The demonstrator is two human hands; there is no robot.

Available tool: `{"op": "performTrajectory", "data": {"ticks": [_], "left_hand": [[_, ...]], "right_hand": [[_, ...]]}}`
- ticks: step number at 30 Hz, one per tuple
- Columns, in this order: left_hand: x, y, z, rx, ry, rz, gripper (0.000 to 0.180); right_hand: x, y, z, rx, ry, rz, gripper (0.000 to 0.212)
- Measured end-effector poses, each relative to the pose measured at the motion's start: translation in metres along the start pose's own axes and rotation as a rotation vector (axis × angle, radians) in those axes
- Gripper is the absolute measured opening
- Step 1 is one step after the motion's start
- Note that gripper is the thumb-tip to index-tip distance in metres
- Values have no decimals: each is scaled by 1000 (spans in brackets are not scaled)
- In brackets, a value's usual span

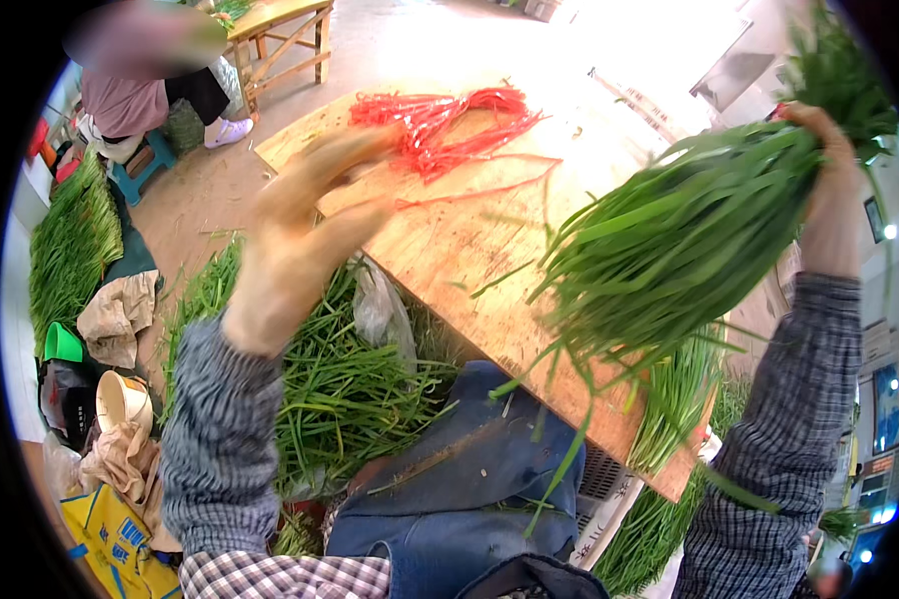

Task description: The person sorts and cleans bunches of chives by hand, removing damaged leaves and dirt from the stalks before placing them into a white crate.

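Note:
My right hand (831, 190) grips a big bunch of garlic chives (689, 220), raised above the right side of the wooden board (440, 270). The long green leaves hang down to the left, and some stray blades trail toward my lap. Fingers spread and smeared a little by motion, my left hand (295, 235) is in the air near the board's left edge, holding nothing. Beyond it, a heap of red plastic strips (440, 125) lies on the board. Another small lot of chives (677, 399) rests on the board's near right corner.
Loose chives (345, 399) are piled left of my blue apron (459, 469), beside a clear plastic bag (382, 311). Far left, a person (120, 105) sits on a teal stool (148, 170) near more chives (75, 250). A cream bucket (125, 401) and yellow bag (120, 544) stand at left.

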State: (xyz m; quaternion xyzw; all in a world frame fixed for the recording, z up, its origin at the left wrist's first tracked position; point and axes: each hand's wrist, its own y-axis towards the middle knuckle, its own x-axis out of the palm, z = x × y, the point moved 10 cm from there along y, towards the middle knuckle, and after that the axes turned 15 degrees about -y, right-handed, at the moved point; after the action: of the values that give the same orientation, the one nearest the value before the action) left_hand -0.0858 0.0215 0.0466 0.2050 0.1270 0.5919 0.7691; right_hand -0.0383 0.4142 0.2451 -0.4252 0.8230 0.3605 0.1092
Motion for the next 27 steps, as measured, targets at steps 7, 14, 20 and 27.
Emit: {"op": "performTrajectory", "data": {"ticks": [7, 14, 20, 27], "left_hand": [[33, -77, -60, -107, 100, -189, 33], [41, -167, -148, -201, 906, -521, 61], [-49, -178, -241, -375, 1200, -416, 53], [-104, -141, -302, -575, 1491, -416, 53]], "right_hand": [[44, -22, 9, -154, -438, 434, 32], [19, -12, 58, 60, -457, 506, 34], [5, 21, 58, 264, -174, 258, 21], [9, 34, 89, 53, -212, 89, 23]]}}
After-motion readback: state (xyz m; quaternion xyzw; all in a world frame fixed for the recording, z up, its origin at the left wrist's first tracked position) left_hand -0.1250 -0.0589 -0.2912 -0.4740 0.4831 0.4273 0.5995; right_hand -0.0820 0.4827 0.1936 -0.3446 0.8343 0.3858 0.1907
